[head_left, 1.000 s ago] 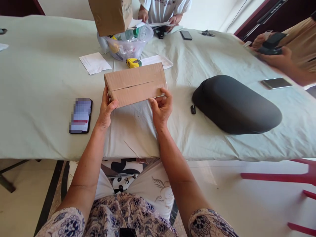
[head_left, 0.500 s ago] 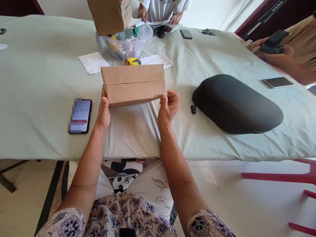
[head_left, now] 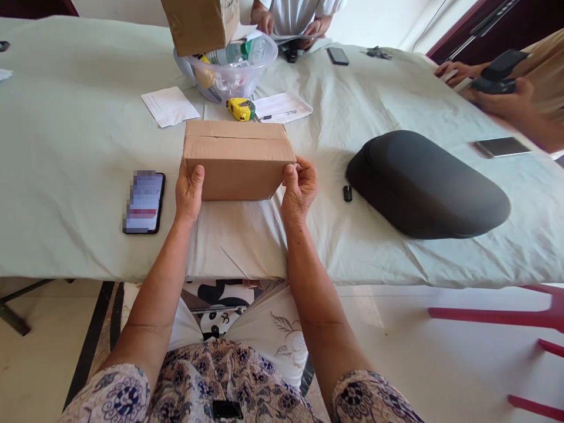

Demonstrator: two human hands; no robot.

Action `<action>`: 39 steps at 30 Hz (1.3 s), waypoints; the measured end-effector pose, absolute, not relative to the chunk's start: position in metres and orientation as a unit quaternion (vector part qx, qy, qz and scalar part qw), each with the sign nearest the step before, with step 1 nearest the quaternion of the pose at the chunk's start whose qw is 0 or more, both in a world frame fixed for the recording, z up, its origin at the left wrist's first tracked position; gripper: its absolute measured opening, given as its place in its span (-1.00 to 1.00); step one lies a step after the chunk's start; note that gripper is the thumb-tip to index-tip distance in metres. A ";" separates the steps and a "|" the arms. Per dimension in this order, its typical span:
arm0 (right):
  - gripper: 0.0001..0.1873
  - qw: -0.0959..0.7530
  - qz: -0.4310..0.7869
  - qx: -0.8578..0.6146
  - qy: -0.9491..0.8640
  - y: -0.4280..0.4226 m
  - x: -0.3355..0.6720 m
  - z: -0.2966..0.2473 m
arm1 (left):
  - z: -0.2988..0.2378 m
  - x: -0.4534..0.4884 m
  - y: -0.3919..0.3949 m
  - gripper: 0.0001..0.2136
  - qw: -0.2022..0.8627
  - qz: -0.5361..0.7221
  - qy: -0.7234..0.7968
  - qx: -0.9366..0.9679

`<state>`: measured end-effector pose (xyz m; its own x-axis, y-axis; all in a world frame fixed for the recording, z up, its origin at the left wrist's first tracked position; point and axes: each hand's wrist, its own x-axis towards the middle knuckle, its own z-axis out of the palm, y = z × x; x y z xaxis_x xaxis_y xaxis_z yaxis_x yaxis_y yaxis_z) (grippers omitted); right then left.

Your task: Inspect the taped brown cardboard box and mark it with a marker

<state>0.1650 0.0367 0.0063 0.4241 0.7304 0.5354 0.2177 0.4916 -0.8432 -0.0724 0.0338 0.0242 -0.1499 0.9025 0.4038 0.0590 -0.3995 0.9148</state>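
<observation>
A closed brown cardboard box [head_left: 238, 158] rests on the pale green cloth-covered table [head_left: 79, 135] in front of me. My left hand [head_left: 188, 192] grips its left end, thumb up on the near face. My right hand [head_left: 299, 189] holds its right end with curled fingers. The box's seam runs along the top near the far edge.
A phone [head_left: 144, 201] lies left of the box. A dark padded case [head_left: 425, 183] and a small black item [head_left: 348, 192] lie to the right. Behind are a yellow tape measure [head_left: 241, 108], papers [head_left: 170, 106], a clear bowl [head_left: 227, 73] and another box [head_left: 200, 23]. Other people's hands [head_left: 506, 97] are at the right and far edge.
I have turned the box toward me and set it flat on the table; both hands shifted to its ends.
</observation>
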 end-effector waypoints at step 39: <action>-0.22 0.558 0.112 -0.637 -0.520 0.022 0.139 -0.001 | 0.003 -0.054 0.026 0.10 0.156 0.571 0.563 0.577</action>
